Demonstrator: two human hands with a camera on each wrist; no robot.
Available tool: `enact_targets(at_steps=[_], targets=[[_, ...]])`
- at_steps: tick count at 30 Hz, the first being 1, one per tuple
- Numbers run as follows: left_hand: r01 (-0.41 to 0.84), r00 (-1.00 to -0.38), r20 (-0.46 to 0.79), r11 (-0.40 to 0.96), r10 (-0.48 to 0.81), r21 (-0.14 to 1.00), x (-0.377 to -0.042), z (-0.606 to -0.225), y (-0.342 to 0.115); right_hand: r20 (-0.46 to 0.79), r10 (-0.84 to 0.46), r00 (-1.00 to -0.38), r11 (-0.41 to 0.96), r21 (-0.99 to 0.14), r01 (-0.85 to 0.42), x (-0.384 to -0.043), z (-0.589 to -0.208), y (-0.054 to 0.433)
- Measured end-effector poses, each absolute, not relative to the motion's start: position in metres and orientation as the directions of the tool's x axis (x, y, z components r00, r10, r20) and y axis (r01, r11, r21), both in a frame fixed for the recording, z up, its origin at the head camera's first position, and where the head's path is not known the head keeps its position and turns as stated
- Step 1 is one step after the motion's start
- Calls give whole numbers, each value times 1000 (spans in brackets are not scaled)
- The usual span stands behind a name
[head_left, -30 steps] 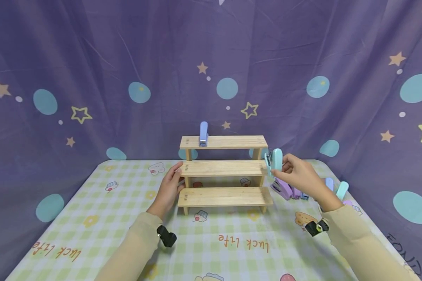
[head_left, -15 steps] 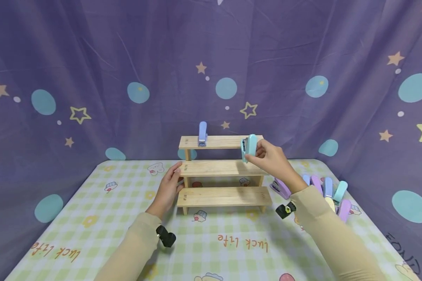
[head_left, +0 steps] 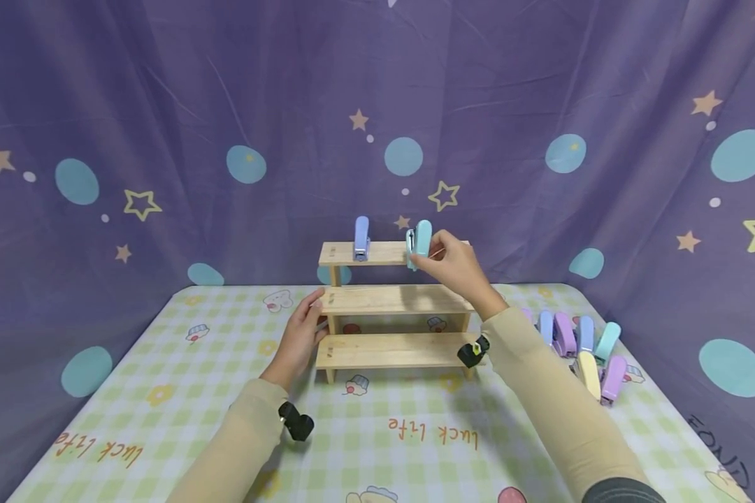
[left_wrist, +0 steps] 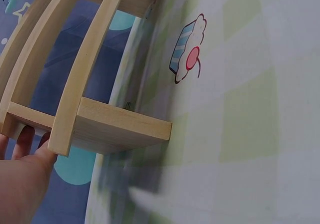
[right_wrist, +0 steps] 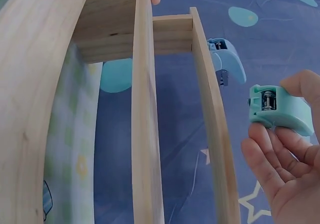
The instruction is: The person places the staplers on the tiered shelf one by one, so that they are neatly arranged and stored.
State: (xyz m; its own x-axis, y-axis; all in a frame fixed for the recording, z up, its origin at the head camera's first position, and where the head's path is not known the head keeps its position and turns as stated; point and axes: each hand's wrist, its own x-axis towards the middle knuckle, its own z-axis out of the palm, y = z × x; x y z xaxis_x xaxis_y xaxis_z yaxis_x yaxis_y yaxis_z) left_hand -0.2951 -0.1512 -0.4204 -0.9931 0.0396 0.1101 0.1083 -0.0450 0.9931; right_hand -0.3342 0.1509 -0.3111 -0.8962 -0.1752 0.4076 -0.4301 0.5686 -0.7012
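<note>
Remote view, L to R. My L hand (head_left: 298,339) is at the L end of the wooden rack (head_left: 396,300), thumb and bent fingers round the end of its boards, w/ little gap betw. them; prob. a steadying hold, since the rack looks light.

Up and R of those fingers, a blue stapler (head_left: 361,237) sits on the top board, metal end toward me; prob. turned so it faces front and rests stably.

Further R, a mint stapler (head_left: 422,237) is pinched in my R hand (head_left: 456,265), thumb one side, fingertips the other, spread only to the stapler's width. R wrist cam shows a gap betw. it and the top board. Side grip prob. keeps the underside free; its metal end also points my way.

Below and R of the R fingers, past the sleeve, a group of staplers (head_left: 564,334), purple, blue, mint, yellow, lies on the checked cloth (head_left: 226,419), prob. kept within R-hand reach.
</note>
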Motion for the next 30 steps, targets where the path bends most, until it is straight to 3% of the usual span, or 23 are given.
enact_targets(at_steps=[15, 30], targets=[[98, -995, 100, -55, 31, 994, -296, -421, -151, 318, -151, -936, 561, -752, -346, -366, -311, 128], [101, -994, 102, -37, 33, 994, -294, -419, -152, 289, -125, -949, 584, -752, -306, -369, -312, 118]])
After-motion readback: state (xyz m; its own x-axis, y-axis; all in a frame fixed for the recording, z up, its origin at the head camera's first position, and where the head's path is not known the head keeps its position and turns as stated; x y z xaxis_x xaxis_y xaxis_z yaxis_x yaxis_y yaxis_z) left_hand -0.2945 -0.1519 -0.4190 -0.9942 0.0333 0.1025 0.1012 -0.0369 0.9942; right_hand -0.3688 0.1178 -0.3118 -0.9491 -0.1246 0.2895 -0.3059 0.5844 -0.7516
